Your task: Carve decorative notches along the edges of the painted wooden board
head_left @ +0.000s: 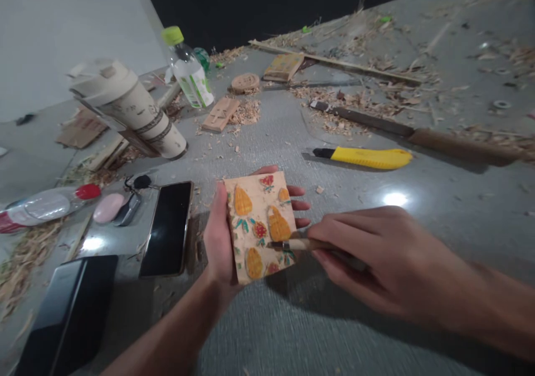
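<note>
Two hands meet at the frame's centre: the left hand [219,237] cradles a painted wooden block [259,225], grip clamped round its edges, while the right hand [368,253] pinches a small carving tool [296,245], tip touching the block. A yellow utility knife [365,157] lies above on the counter [438,198], a phone [167,228] left.

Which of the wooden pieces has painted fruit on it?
The wooden block held in the left hand, where the right hand sets a carving tool. The small plank, round disc and far block look bare.
</note>
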Motion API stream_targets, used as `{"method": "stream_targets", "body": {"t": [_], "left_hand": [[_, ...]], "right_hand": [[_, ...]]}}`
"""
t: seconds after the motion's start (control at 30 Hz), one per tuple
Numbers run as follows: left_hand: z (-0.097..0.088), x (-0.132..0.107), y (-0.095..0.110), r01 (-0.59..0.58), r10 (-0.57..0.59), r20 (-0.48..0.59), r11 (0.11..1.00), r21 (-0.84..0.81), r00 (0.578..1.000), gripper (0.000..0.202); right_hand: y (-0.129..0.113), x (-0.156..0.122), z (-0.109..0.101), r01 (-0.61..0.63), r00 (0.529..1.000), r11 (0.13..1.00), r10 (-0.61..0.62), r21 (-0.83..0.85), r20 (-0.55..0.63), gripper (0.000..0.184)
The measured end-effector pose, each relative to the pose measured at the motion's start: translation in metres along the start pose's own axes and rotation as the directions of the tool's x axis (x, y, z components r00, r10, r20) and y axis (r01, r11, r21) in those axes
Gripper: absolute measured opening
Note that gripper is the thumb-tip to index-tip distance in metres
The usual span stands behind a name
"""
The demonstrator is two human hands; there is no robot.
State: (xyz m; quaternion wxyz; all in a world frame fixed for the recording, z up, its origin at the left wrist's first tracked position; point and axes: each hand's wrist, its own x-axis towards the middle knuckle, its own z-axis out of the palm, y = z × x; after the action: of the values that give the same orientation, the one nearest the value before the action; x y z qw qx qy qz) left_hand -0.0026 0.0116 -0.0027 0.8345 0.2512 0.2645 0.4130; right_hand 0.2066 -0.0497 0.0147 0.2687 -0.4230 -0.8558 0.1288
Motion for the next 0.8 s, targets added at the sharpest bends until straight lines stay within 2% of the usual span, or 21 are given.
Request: {"method": "stream_targets", "body": {"t": [0.33, 0.4, 0.5, 0.6, 0.8], "left_hand": [[0.0000, -0.0038, -0.0038, -0.080, 0.079, 0.014, 0.988, 0.129, 0.997, 0.067], [0.0018, -0.0045, -0.0042, -0.105, 0.109, -0.011, 0.977, 0.185, 0.994, 0.070], [0.0050, -0.0054, -0.0041, -0.071, 0.096, -0.090, 0.965, 0.254, 0.991, 0.075], [0.0059, -0.0061, -0.0035, -0.043, 0.083, -0.133, 0.959, 0.280, 0.988, 0.079], [0.0026, -0.0068, -0.0036, -0.075, 0.108, -0.096, 0.951, 0.299, 0.990, 0.078]], "right_hand": [[-0.0036, -0.0039, -0.0047, 0.003, 0.999, 0.996, -0.006, -0.094, -0.031, 0.020], [-0.0034, -0.0049, -0.0054, -0.021, 0.999, 0.990, 0.013, -0.140, -0.053, 0.020], [-0.0019, -0.0062, -0.0041, -0.045, 0.996, 0.987, 0.033, -0.156, -0.080, 0.021], [-0.0027, -0.0070, -0.0019, -0.023, 0.997, 0.992, 0.015, -0.127, -0.070, 0.021], [-0.0069, -0.0058, -0.0044, 0.004, 1.000, 0.995, -0.005, -0.101, -0.008, 0.025]]}}
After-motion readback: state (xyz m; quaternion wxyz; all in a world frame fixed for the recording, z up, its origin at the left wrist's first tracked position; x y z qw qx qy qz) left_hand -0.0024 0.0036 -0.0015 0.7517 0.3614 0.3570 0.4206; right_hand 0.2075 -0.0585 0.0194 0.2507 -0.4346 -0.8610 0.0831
